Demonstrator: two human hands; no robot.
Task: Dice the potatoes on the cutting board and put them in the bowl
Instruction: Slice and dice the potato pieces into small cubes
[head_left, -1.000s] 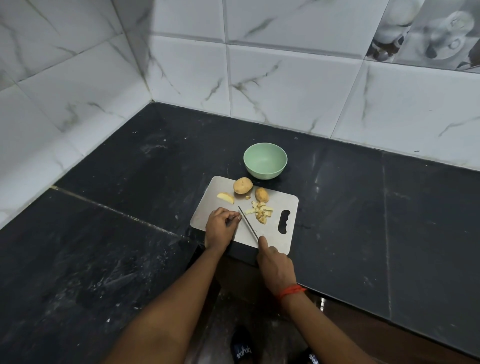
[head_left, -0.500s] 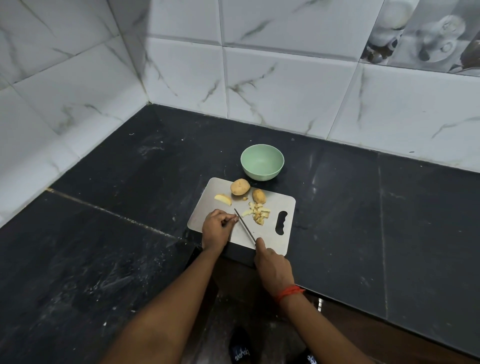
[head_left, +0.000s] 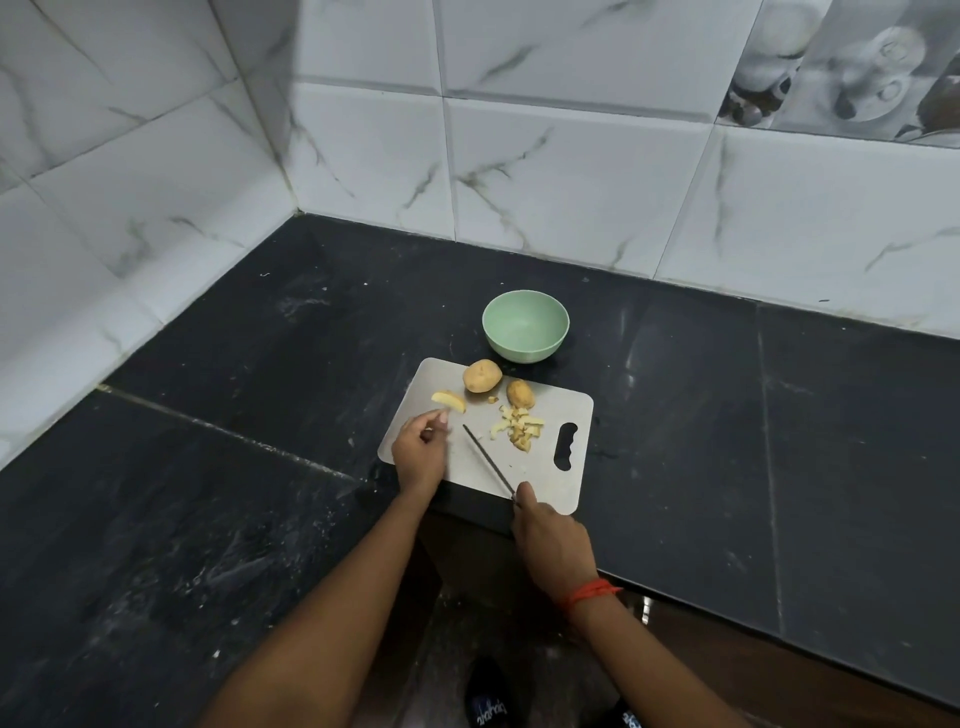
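From the head camera, a grey board (head_left: 543, 480) lay on a black counter (head_left: 208, 467) near its front edge, its handle hole to the right. A green bowl (head_left: 519, 351) stood on the counter just beyond the board's far edge, close to a whole potato (head_left: 482, 375) at the far side of the board. Right of that potato sat a smaller potato (head_left: 520, 394), and a pile of dice (head_left: 519, 427) lay just nearer than it, beside the handle hole. A pale wedge (head_left: 449, 401) lay on the board's left part.

The left hand (head_left: 420, 452) rested over the board's left near corner, its fingers loosely curled and nothing plainly in its grip. Its fingertips (head_left: 441, 415) were just beside the wedge; whether they touched it could not be told.

The right hand (head_left: 550, 540) was wrapped around the handle of a knife (head_left: 488, 460) at the board's near edge. The thin blade ran away and to the left, between the left hand and the dice. A red thread (head_left: 589, 592) circled the right wrist. White marbled tiles (head_left: 519, 182) backed the counter.
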